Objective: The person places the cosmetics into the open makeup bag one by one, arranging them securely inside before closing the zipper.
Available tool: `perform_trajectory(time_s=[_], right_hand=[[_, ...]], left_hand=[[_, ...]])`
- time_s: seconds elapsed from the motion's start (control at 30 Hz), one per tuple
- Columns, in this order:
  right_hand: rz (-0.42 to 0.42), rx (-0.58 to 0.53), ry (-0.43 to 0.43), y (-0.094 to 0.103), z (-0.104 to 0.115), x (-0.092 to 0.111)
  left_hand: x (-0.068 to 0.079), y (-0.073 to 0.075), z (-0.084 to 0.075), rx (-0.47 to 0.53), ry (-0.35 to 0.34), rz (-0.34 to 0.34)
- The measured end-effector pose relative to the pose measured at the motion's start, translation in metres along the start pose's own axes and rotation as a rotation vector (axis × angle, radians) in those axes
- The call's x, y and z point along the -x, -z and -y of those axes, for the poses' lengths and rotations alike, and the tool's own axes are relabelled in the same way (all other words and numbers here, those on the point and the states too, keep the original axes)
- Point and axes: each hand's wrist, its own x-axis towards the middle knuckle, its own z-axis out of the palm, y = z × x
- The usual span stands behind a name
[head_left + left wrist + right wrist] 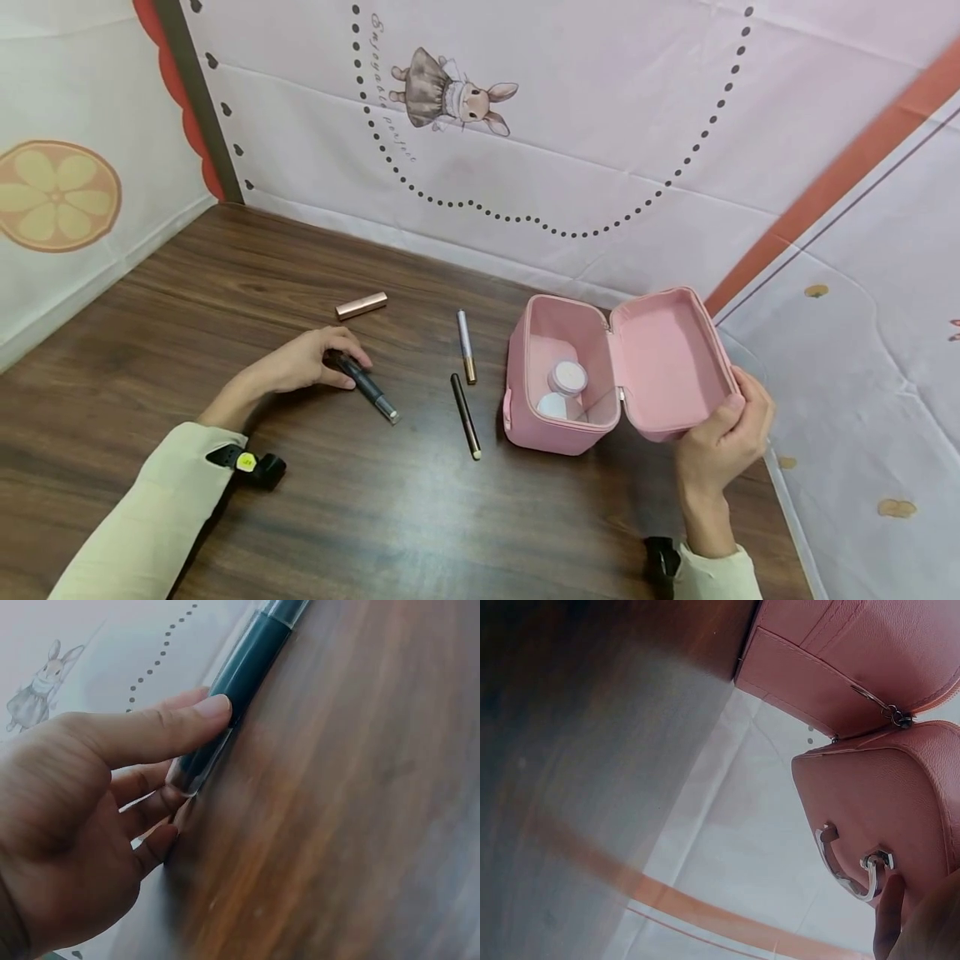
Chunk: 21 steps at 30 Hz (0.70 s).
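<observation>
My left hand (309, 362) pinches a dark cosmetic tube (365, 387) low over the table at the left. In the left wrist view, the tube (251, 664) is dark teal with clear ends, the thumb lying along its side. At the right, a pink cosmetic case (551, 440) stands with its lid folded out sideways. My right hand (727, 433) grips the lid (667, 358) by its outer edge, thumb on the inner side. Two white-lidded jars (567, 377) sit inside the case. The right wrist view shows the lid's outside with a metal-ringed handle (840, 874) near a finger.
Between the left hand and the case lie a slim black pen-like stick (465, 417) and a silver-and-gold tube (466, 346). A rose-gold tube (362, 306) lies beyond the left hand. Printed cloth (600, 108) walls off the wooden table (360, 517) at back and sides.
</observation>
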Motion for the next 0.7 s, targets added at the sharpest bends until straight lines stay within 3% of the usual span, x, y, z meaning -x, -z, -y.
perform_trajectory(time_s=[0.37, 0.7], right_hand=[[0.0, 0.003, 0.009, 0.0001, -0.0011, 0.0003], [-0.004, 0.007, 0.014, 0.0, -0.0014, 0.0]], left_hand=[[-0.0018, -0.0045, 0.006, 0.097, -0.04, 0.037], [-0.0031, -0.0075, 0.0036, 0.06, -0.042, 0.037]])
